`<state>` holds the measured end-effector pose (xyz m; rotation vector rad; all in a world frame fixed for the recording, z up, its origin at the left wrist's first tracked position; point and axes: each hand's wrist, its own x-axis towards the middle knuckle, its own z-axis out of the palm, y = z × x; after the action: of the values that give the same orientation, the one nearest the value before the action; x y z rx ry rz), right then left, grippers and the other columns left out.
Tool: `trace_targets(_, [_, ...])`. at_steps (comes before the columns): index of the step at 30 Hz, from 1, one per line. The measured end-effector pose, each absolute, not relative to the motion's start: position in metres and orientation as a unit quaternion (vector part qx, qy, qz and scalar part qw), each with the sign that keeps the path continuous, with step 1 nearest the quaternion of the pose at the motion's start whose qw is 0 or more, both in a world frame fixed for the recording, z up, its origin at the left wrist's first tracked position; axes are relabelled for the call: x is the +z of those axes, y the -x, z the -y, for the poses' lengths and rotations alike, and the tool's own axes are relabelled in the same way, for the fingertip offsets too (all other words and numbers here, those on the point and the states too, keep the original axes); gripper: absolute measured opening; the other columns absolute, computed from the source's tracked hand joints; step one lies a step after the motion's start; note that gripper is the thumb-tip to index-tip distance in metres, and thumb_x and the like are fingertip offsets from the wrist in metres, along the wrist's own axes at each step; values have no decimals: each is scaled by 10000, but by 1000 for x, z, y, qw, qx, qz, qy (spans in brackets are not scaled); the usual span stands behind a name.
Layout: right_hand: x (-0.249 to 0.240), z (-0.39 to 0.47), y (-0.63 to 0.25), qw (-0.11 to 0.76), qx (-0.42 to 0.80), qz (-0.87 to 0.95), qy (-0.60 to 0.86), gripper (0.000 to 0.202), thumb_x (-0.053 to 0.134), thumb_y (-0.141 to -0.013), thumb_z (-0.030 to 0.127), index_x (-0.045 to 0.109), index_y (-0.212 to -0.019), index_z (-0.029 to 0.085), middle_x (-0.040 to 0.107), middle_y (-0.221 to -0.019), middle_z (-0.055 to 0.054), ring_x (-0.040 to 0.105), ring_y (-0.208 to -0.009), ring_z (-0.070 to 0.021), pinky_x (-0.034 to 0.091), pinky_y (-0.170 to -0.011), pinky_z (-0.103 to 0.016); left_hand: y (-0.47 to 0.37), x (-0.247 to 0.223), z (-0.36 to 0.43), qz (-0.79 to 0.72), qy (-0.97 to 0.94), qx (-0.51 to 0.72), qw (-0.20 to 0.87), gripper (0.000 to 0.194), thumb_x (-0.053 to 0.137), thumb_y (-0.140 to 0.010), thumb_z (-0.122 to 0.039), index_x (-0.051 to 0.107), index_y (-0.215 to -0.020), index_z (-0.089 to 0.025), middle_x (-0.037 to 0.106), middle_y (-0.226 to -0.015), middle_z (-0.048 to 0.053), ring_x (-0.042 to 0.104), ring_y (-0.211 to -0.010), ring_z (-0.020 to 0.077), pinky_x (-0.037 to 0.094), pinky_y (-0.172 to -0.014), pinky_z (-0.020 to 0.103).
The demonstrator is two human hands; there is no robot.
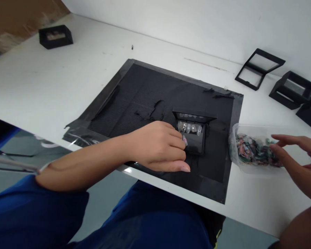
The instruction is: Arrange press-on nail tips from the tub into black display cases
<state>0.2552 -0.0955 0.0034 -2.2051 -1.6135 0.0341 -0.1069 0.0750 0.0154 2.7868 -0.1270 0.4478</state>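
A small black display box (195,138) stands open on a black mat (145,100), with a row of pale press-on nails inside it. My left hand (159,147) rests on the mat at the box's left side, fingers curled, pinching a small pink nail at its fingertips against the box. My right hand (295,155) is at the right, fingers apart, reaching into a clear plastic tub (246,166) full of several small colourful pieces.
The white table (54,86) meets a white wall at the back. Three black open frame boxes (259,69) stand at the back right, another black box (55,36) at the back left. The table's near edge runs below my left hand, with my blue-clothed lap under it.
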Motion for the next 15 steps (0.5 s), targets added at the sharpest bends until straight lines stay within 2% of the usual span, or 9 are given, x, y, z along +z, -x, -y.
trace_targets(4, [5,90,-249,180,52,593,783,479,587,-851,696,751,-1145,356,731,-1081,-38,655,-935,-271,466,-504,-314,107,15,-74,28,-976,126,172,440,451,-1032,-420,717,-742,-224,672,-652,0,569,-596,115,386,-594,311])
trace_targets(8, [3,88,-253,151,89,601,780,482,546,-868,690,754,-1138,349,739,-1066,-36,649,-974,-269,485,-535,-321,106,14,-74,22,-977,117,178,441,453,-1030,-424,716,-738,-223,665,-646,-5,568,-598,115,386,-595,314])
trace_targets(15, [0,89,-262,105,101,565,812,558,609,-745,786,758,-1063,353,743,-949,-32,611,-674,-223,424,-497,-338,105,14,-75,38,-974,143,173,430,458,-1034,-387,709,-732,-208,656,-633,-6,568,-595,114,397,-596,301])
